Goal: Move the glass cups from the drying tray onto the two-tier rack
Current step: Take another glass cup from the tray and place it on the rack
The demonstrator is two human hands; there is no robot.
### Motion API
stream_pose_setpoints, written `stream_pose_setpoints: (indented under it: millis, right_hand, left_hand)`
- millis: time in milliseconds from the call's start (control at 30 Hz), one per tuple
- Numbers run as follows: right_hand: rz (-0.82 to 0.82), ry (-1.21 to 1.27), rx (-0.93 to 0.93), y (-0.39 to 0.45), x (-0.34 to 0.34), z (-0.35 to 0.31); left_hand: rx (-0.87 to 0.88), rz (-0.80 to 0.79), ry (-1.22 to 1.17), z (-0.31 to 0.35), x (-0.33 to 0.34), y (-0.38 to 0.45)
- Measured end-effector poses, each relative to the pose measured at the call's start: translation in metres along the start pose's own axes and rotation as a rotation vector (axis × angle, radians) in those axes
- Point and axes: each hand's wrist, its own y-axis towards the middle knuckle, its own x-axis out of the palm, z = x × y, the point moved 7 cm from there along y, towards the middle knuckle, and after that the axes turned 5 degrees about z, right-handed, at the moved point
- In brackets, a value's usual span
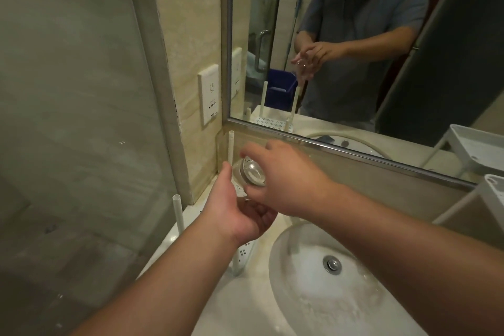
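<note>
A clear glass cup point(252, 172) lies tilted between both hands, its thick base facing up toward me, above the left end of the counter. My right hand point(289, 180) grips it from the right, fingers over the top and thumb underneath. My left hand point(237, 215) cups it from below, palm up, thumb against its left side. Under the hands stands a white perforated tray point(243, 252) with upright posts point(178, 210), mostly hidden by my left arm. A white rack point(493, 194) on slanted legs stands at the right edge of the view.
A round white sink point(313, 294) with a metal drain point(332, 264) fills the counter's middle. A large mirror point(354, 76) runs along the back wall. A wall socket point(208, 94) and a glass partition point(81, 117) are at the left.
</note>
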Motion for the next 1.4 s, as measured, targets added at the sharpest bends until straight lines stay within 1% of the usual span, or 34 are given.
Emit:
stream_pose_setpoints:
  millis: [133, 233, 367, 500, 633, 800, 900, 1100, 1400]
  right_hand:
    - [0.058, 0.031, 0.030, -0.013, -0.004, 0.010]
    - [0.109, 0.075, 0.048, -0.021, -0.008, 0.017]
    - [0.155, 0.160, 0.099, -0.031, -0.011, 0.028]
    - [0.183, 0.242, 0.175, -0.039, -0.010, 0.042]
    - [0.184, 0.402, 0.263, -0.043, -0.006, 0.053]
    - [0.193, 0.528, 0.323, -0.049, -0.006, 0.066]
    - [0.206, 0.547, 0.338, -0.055, -0.008, 0.075]
    - [0.251, 0.537, 0.395, -0.079, -0.017, 0.106]
    - [0.352, 0.461, 0.487, -0.136, -0.042, 0.176]
  left_hand:
    - [0.030, -0.050, 0.010, 0.003, 0.008, 0.000]
    - [0.093, -0.046, 0.011, 0.006, 0.015, -0.001]
    - [0.261, -0.041, 0.099, 0.014, 0.021, -0.002]
    - [0.495, -0.032, 0.214, 0.026, 0.025, -0.004]
    - [0.686, -0.069, 0.344, 0.030, 0.036, -0.012]
    - [0.886, -0.117, 0.552, 0.025, 0.047, -0.017]
    - [0.908, -0.136, 0.662, 0.016, 0.055, -0.014]
    - [0.883, -0.167, 0.756, -0.011, 0.073, 0.001]
    - [0.838, -0.272, 0.870, -0.078, 0.126, 0.019]
